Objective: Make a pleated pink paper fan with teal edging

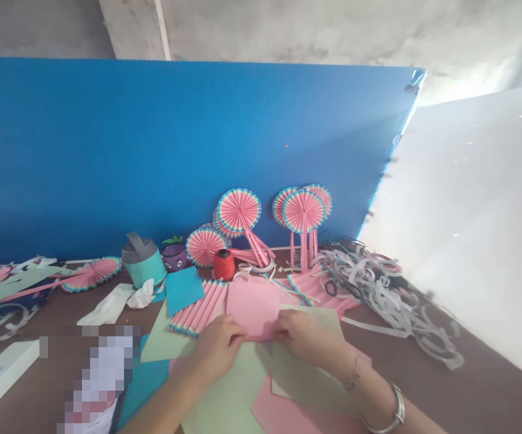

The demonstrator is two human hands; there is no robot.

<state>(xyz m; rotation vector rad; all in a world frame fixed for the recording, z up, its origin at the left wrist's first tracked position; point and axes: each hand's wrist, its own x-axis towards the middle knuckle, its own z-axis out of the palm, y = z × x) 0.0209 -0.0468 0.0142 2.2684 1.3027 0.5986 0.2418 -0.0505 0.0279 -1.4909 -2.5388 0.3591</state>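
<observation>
A pink sheet of paper (pixel 252 307) lies in front of me, and its near edge is between my two hands. My left hand (pixel 221 339) has its fingers closed on the near left corner. At the near right corner my right hand (pixel 301 335) pinches the same sheet, with a bracelet and a bangle farther up that arm. Pale green paper (pixel 229 392) and more pink paper (pixel 288 416) spread beneath my wrists. Just left of the sheet are a pleated pink strip (pixel 198 307) with blue edging and a small blue paper square (pixel 185 290).
Several round pink paper fans (pixel 239 212) lean on the blue partition (pixel 152 150). A red thread spool (pixel 223 265), purple pot (pixel 175 257) and teal cup (pixel 144 264) stand at the back. White paper strips (pixel 378 283) pile up right; crumpled tissue (pixel 111 303) lies left.
</observation>
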